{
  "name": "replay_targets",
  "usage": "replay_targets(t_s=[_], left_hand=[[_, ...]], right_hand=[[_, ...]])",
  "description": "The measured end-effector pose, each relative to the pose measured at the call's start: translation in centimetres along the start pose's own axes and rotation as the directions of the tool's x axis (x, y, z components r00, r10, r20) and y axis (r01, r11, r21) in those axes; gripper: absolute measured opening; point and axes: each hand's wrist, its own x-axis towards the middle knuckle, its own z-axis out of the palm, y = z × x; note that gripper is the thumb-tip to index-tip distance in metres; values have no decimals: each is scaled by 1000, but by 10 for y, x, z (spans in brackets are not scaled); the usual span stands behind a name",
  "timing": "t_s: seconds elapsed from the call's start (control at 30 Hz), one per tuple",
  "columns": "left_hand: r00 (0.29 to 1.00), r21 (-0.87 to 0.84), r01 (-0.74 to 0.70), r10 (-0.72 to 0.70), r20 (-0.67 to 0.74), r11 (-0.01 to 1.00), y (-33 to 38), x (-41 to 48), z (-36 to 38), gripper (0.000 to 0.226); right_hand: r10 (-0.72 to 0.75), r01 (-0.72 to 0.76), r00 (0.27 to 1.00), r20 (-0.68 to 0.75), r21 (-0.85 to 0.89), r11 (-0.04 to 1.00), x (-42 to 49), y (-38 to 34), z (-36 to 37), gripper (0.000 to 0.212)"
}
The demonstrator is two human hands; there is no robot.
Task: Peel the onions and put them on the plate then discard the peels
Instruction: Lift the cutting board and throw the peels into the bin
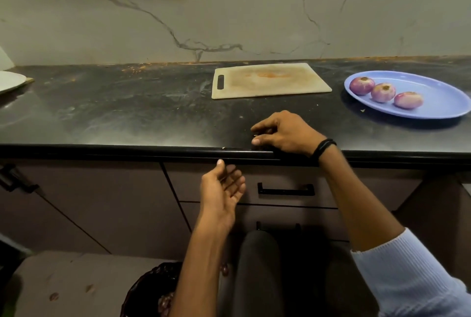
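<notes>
**Three peeled onions plated; only stray peel scraps left to clear**

A person stands at a long black worktop (127, 118), seen from above. The task looks nearly finished: the peeling and plating appear done, and what remains seems to be gathering the last bits of skin and dropping them in the bin.

A pale, stained cutting board (270, 81) lies bare near the worktop's back edge, at the middle. Toward the right end sits an oval blue plate (438, 97) holding three peeled onions (383, 92), which touch in a slanting row on its left half. A white dish (10, 81) shows at the left edge; nothing on it can be made out.

On the floor below the front edge stands a dark bin (142, 288), partly hidden by the left forearm, with purple peels (165, 300) inside.

The hands are apart. The right hand (285, 135) rests on the worktop's front edge with its fingers curled. Whether it pinches a scrap is too small to tell. The left hand (223, 190) waits just below that edge, palm up and cupped, holding nothing visible.

One tiny pale scrap (223, 147) lies on the front edge between the hands.
</notes>
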Motion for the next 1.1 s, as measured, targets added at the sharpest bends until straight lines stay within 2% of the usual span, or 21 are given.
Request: replay_targets(t_s=[0.13, 0.23, 0.3, 0.37, 0.4, 0.47, 0.53, 0.6, 0.67, 0.7, 0.77, 0.83, 0.9, 0.97, 1.0, 1.03, 1.1], left_hand=[[971, 168, -217, 230, -59, 961, 5, -5, -3, 26], [878, 327, -428, 473, -68, 842, 12, -5, -1, 17], [748, 526, -557, 664, -19, 643, 17, -3, 0, 9], [620, 707, -606, 773, 134, 363, 22, 4, 0, 13], [587, 766, -595, 782, 207, 243, 24, 10, 0, 19], [568, 830, -548, 774, 280, 102, 28, 20, 2, 24], [533, 829, -558, 784, 318, 43, 31, 25, 4, 20], [479, 811, -585, 797, 369, -24, 33, 29, 7, 14], [439, 807, -584, 804, 401, -84, 35, 33, 7, 12], [430, 806, -584, 805, 409, -98, 35, 35, 7, 13], [408, 802, -588, 818, 405, -104, 34, 37, 1, 15], [383, 806, -586, 850, 361, -78, 33, 35, -15, 17], [373, 817, -576, 883, 286, -21, 32, 33, -39, 16], [401, 832, -550, 897, 183, 76, 33, 33, -74, 15], [438, 841, -523, 891, 123, 141, 33, 35, -97, 16], [493, 845, -484, 869, 48, 227, 31, 39, -121, 18], [603, 807, -386, 784, -146, 447, 23, 44, -177, 24]], right_hand=[[-2, 6, 976, -217, 18, 1000, 5, 0, 17, 24], [68, -43, 955, -288, 90, 995, 6, -3, 23, 13], [109, -83, 943, -314, 94, 992, 8, -5, 26, 9], [131, -134, 930, -342, 17, 991, 12, -8, 29, 11], [129, -158, 922, -365, -50, 986, 13, -9, 31, 14], [127, -194, 896, -425, -118, 974, 15, -7, 34, 19], [165, -192, 862, -480, -7, 981, 13, -2, 34, 18], [219, -142, 809, -546, 180, 973, 9, 2, 32, 14], [306, -36, 753, -583, 428, 903, 4, 4, 30, 9], [367, 31, 746, -556, 580, 814, -1, 0, 27, 9], [431, 137, 798, -420, 824, 550, -14, -11, 21, 15], [386, 153, 889, -248, 953, 260, -26, -23, 22, 21], [309, 96, 944, -112, 993, 67, -32, -35, 33, 24], [246, 16, 969, -9, 1000, -25, -36, -51, 57, 21], [216, -26, 976, 36, 998, -49, -37, -59, 73, 19], [183, -71, 980, 80, 996, -60, -39, -66, 91, 18], [138, -163, 977, 163, 987, -14, -41, -77, 136, 16]])
